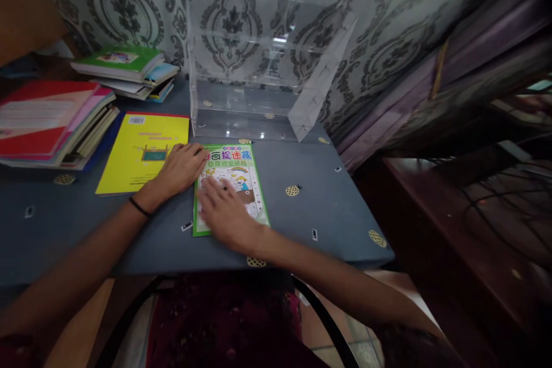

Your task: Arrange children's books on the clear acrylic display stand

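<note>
- Head view: a desk under a grey-blue pineapple-print cloth [323, 213] spread beneath and around both hands.
- Clear acrylic rack [317, 89]: stood beyond the hands, against the patterned wall covering [125, 8].
- Red-topped book stack [47, 115]: lay well to the left of the left hand.
- Green-topped book stack [123, 63]: sat beyond the left hand, off to its left.
- Yellow booklet [129, 155]: lay face down, barcode up, partly under the left hand.
- Green-bordered picture booklet [233, 169]: lay flat under the right hand, its left edge beneath the left fingertips.
- Right hand [226, 213]: blurred, fingers loosely extended over the cover; pressure could not be told.
- Left hand [183, 165]: palm down, fingers close together, pinching nothing.
- Black wristband [140, 207]: circled the left wrist.
</note>
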Action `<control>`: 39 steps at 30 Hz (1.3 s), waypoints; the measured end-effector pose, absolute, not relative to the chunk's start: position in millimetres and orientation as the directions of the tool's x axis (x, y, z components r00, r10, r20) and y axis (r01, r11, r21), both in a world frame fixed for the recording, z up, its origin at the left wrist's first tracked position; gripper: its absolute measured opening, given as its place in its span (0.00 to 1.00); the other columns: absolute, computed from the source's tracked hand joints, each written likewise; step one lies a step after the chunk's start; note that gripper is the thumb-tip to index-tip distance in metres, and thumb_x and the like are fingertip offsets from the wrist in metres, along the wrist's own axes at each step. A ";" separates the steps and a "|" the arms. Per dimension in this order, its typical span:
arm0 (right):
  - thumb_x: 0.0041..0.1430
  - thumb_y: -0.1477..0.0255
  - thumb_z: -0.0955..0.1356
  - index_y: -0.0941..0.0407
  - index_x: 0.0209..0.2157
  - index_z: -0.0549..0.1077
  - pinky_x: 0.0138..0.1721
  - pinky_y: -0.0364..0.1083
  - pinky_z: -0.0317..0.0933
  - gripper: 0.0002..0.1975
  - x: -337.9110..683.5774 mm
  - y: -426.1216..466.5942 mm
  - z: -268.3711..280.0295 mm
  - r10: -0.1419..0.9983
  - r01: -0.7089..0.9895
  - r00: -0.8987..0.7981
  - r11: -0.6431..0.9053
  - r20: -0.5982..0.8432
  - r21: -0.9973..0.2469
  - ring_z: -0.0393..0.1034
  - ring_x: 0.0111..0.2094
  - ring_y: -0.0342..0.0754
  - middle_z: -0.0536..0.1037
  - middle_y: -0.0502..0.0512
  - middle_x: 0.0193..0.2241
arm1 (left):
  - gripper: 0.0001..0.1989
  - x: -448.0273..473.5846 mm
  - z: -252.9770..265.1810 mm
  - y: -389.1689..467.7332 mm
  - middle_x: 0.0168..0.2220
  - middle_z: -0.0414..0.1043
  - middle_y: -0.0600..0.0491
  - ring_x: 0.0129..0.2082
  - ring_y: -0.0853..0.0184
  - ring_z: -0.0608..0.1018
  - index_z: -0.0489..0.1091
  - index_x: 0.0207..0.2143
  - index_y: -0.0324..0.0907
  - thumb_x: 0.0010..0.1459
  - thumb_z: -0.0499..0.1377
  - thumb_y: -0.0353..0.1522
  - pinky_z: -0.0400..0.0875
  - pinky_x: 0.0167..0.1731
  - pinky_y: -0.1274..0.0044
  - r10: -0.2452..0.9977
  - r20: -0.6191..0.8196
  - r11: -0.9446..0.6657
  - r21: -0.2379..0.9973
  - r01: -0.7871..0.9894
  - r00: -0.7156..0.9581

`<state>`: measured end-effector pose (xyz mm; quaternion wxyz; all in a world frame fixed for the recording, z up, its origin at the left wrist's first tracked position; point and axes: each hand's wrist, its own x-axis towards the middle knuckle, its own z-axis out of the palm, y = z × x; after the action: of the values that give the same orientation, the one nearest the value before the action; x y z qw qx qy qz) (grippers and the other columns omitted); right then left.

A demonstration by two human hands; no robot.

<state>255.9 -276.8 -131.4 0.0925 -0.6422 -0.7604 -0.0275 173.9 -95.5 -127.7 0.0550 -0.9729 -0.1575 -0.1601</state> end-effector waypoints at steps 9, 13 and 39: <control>0.68 0.62 0.65 0.60 0.62 0.64 0.67 0.64 0.51 0.26 246.2 -285.0 -127.3 0.976 0.922 -0.080 0.150 0.203 -0.358 0.50 0.68 0.62 0.62 0.72 0.63 | 0.15 174.0 -127.5 -94.8 0.47 0.75 0.42 0.45 0.56 0.76 0.72 0.47 0.39 0.69 0.47 0.32 0.67 0.46 0.64 0.275 0.312 -0.947 -0.078 0.313 0.909; 0.69 0.64 0.63 0.56 0.63 0.62 0.67 0.66 0.51 0.24 285.7 -315.1 -128.8 0.981 0.873 0.073 0.024 0.179 -0.487 0.46 0.70 0.63 0.57 0.69 0.67 | 0.17 174.5 -129.9 -95.9 0.47 0.75 0.41 0.46 0.54 0.76 0.73 0.47 0.39 0.70 0.46 0.34 0.67 0.47 0.62 0.303 0.319 -0.948 0.002 0.319 0.898; 0.68 0.70 0.60 0.56 0.57 0.69 0.65 0.65 0.54 0.19 345.5 -286.6 -156.4 0.894 0.788 0.304 -0.042 0.329 -0.614 0.52 0.68 0.59 0.59 0.68 0.67 | 0.26 136.8 -130.3 -166.4 0.65 0.59 0.41 0.65 0.54 0.66 0.59 0.60 0.48 0.61 0.59 0.38 0.66 0.61 0.59 0.800 -0.023 -0.055 0.992 0.111 0.599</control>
<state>345.5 -286.6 -156.4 0.3691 -0.7183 -0.5854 0.0719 136.8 -166.4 -130.3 -0.5963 -0.6662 -0.3422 -0.2889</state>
